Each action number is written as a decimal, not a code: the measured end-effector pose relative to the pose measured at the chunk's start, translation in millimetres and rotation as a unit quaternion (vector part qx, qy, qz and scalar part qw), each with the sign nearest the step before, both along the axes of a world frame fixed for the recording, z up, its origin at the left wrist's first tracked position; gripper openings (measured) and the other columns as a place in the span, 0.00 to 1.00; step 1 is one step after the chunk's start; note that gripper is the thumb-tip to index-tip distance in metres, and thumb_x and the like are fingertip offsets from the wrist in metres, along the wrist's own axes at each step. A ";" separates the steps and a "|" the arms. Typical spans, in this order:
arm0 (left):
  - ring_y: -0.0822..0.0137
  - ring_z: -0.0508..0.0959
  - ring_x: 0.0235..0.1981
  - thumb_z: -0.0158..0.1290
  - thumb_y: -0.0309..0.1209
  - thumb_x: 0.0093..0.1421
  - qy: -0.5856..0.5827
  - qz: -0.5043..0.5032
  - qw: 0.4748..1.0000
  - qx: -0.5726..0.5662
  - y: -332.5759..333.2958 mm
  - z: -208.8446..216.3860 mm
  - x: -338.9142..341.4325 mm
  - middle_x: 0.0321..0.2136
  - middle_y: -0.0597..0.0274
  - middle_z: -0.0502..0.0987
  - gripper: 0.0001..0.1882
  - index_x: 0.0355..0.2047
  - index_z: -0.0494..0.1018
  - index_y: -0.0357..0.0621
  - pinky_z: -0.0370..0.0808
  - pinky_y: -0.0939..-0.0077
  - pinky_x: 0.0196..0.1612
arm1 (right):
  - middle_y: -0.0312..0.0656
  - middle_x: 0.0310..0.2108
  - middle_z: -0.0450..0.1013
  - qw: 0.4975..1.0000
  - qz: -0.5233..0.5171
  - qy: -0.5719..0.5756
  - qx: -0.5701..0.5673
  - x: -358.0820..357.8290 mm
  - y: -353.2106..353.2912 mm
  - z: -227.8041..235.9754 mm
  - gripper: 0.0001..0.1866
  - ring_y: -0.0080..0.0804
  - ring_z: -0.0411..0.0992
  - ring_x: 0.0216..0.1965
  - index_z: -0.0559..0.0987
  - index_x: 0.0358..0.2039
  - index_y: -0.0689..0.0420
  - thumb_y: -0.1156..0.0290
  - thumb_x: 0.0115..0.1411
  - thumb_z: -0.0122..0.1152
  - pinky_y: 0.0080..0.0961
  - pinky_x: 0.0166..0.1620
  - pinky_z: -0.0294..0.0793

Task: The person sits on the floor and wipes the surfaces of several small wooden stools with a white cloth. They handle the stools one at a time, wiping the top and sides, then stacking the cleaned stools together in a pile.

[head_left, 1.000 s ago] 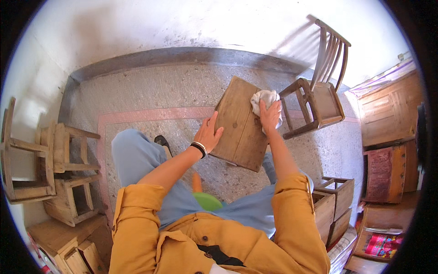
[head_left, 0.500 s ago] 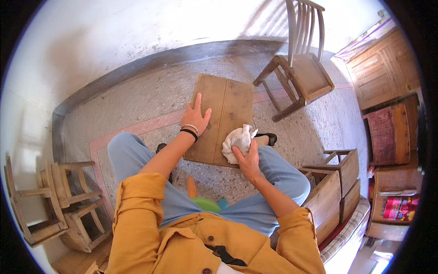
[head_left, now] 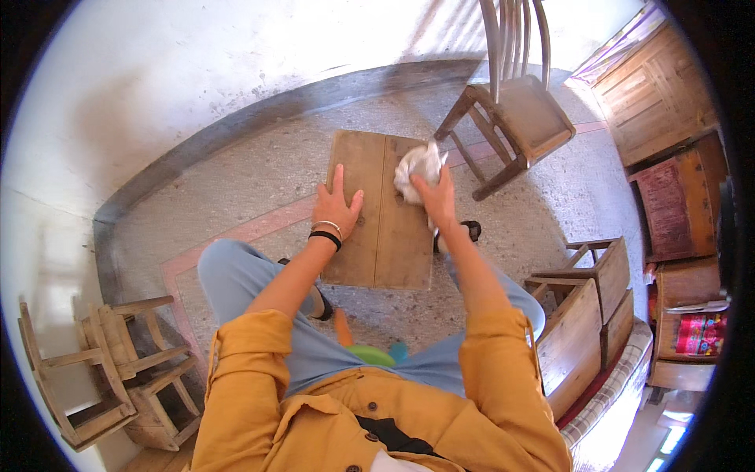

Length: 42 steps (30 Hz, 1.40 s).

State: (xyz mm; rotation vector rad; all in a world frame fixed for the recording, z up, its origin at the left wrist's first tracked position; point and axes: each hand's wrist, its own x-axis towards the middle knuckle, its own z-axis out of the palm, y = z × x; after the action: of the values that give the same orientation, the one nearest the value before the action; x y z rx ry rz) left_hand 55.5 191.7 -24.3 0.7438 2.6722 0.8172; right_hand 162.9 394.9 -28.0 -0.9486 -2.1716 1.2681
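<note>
Head view. Floor (head_left: 236, 173) extends past the far and left edges of the two-plank wooden top (head_left: 350, 256); a chair (head_left: 528, 110) stands near its far right corner. The left hand (head_left: 335, 208) rests spread near the left edge; the right hand (head_left: 437, 197) pinches a bunched white cloth (head_left: 419, 167) over the far right part. The top lies beneath both.

I see a brown wooden chair with a slatted back (head_left: 531, 118) standing on a grey speckled floor (head_left: 212, 181) crossed by a pink stripe (head_left: 244, 234). Behind the chair rises a scuffed white wall (head_left: 259, 47) with a dark grey base band (head_left: 275, 108); striped shadows (head_left: 429, 27) fall left of its slats. Far left of it sit bare wooden stools (head_left: 145, 429); to its right, pale panelled wooden furniture (head_left: 661, 86).
</note>
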 end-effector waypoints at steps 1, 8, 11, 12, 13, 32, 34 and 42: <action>0.42 0.72 0.39 0.45 0.50 0.59 -0.006 0.001 1.000 0.004 0.3 0.9 1.3 0.43 0.39 0.63 0.38 0.65 0.43 0.60 0.71 0.54 0.42 | 0.58 0.43 0.70 1.000 0.015 0.003 -0.024 21.5 -18.3 4.7 0.36 0.50 0.70 0.46 0.64 0.52 0.65 0.57 0.48 0.66 0.37 0.48 0.67; 0.43 0.71 0.40 0.43 0.51 0.60 -0.035 -0.018 0.999 -0.008 -1.1 3.0 -1.0 0.46 0.39 0.63 0.38 0.65 0.42 0.58 0.71 0.56 0.43 | 0.54 0.42 0.71 0.997 0.031 -0.050 -0.056 138.7 -118.8 19.4 0.31 0.44 0.70 0.45 0.67 0.49 0.63 0.62 0.49 0.67 0.34 0.47 0.68; 0.43 0.69 0.44 0.44 0.49 0.60 -0.044 -0.026 0.998 0.025 -3.0 2.7 -0.5 0.47 0.38 0.62 0.37 0.65 0.44 0.57 0.68 0.56 0.47 | 0.53 0.39 0.71 0.989 0.049 -0.122 -0.061 158.5 -114.5 36.4 0.28 0.38 0.71 0.42 0.68 0.47 0.64 0.63 0.49 0.67 0.32 0.44 0.69; 0.43 0.68 0.47 0.45 0.49 0.59 -0.041 -0.025 0.997 0.061 -7.1 -4.5 -3.2 0.49 0.37 0.61 0.37 0.65 0.45 0.55 0.67 0.55 0.50 | 0.52 0.38 0.71 0.988 0.044 -0.121 -0.085 157.5 -111.5 51.4 0.28 0.35 0.71 0.41 0.68 0.46 0.64 0.63 0.49 0.67 0.32 0.43 0.70; 0.42 0.66 0.49 0.46 0.48 0.59 -0.038 -0.024 0.994 0.096 -10.8 -11.2 -5.3 0.50 0.36 0.61 0.36 0.64 0.47 0.53 0.65 0.54 0.52 | 0.52 0.37 0.71 0.986 0.041 -0.120 -0.109 154.6 -109.5 63.5 0.27 0.33 0.71 0.40 0.68 0.45 0.64 0.63 0.49 0.67 0.31 0.42 0.70; 0.37 0.41 0.64 0.59 0.59 0.43 0.135 -0.097 0.983 -0.084 15.1 50.0 32.2 0.64 0.48 0.45 0.43 0.60 0.57 0.70 0.49 0.28 0.54 | 0.61 0.58 0.57 0.971 0.186 -0.137 0.053 56.0 -24.3 101.1 0.36 0.52 0.64 0.56 0.57 0.60 0.61 0.55 0.57 0.57 0.43 0.52 0.66; 0.37 0.41 0.63 0.60 0.55 0.42 0.163 -0.091 0.979 -0.083 31.1 25.5 18.4 0.64 0.50 0.43 0.42 0.59 0.58 0.73 0.52 0.23 0.50 | 0.62 0.61 0.49 0.919 0.208 -0.271 0.198 53.8 -46.9 82.6 0.40 0.57 0.54 0.60 0.52 0.62 0.60 0.54 0.56 0.57 0.50 0.56 0.59; 0.44 0.59 0.58 0.57 0.26 0.48 0.177 -0.101 0.976 0.080 34.9 -10.7 -50.3 0.60 0.46 0.56 0.26 0.50 0.71 0.55 0.58 0.61 0.60 | 0.72 0.62 0.37 0.796 0.316 -0.412 0.312 51.1 -47.3 54.6 0.72 0.65 0.36 0.65 0.43 0.63 0.68 0.38 0.29 0.72 0.53 0.64 0.39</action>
State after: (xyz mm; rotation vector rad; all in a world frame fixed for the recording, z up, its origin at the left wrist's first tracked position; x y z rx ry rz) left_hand 5.3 226.6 -34.9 1.2870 2.7874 0.9277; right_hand 214.0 347.5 26.6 -0.5156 -3.4678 0.1785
